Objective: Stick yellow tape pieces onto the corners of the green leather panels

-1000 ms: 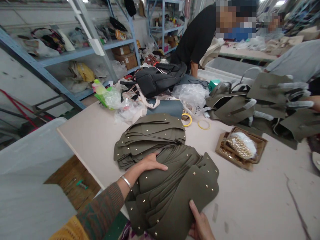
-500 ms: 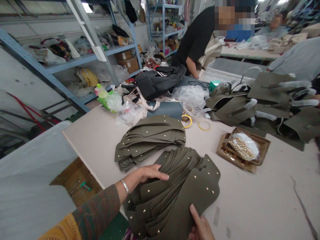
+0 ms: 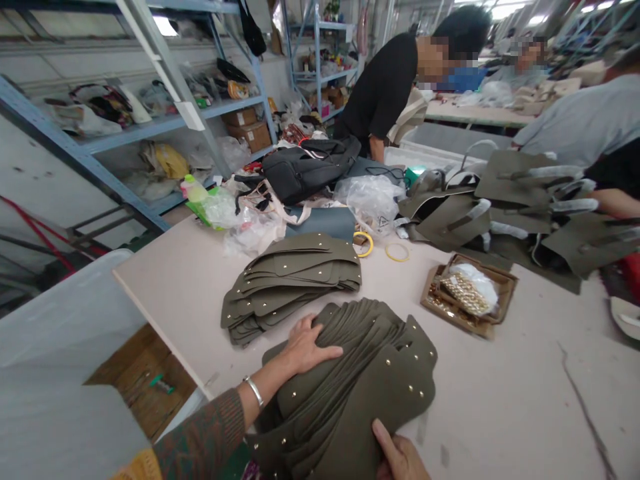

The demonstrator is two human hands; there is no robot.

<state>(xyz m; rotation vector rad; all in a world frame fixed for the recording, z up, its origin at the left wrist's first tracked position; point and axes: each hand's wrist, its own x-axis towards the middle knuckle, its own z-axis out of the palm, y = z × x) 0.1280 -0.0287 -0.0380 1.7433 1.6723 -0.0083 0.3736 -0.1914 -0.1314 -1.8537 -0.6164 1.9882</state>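
A fanned pile of olive-green bag panels [image 3: 345,373] with small gold rivets lies near me at the table's front edge. My left hand [image 3: 307,347] rests on the pile's left side, fingers spread and thumb apart. At the pile's near right edge, my right hand [image 3: 397,453] pinches the top panels, thumb above and the other fingers largely hidden beneath. Just behind lies a second stack of similar riveted panels [image 3: 295,277], touched by neither hand.
A cardboard box of gold hardware [image 3: 507,293] sits to the right. Olive handbags [image 3: 450,223], a clear plastic bag [image 3: 373,200], yellow tape rolls [image 3: 367,245] and a black bag [image 3: 305,170] line the back. One co-worker [image 3: 385,80] leans over beyond; another [image 3: 590,123] is at right.
My left hand has shifted a little up and onto the pile, its fingers now spread over it. My right hand keeps its hold. The view has swung slightly right.
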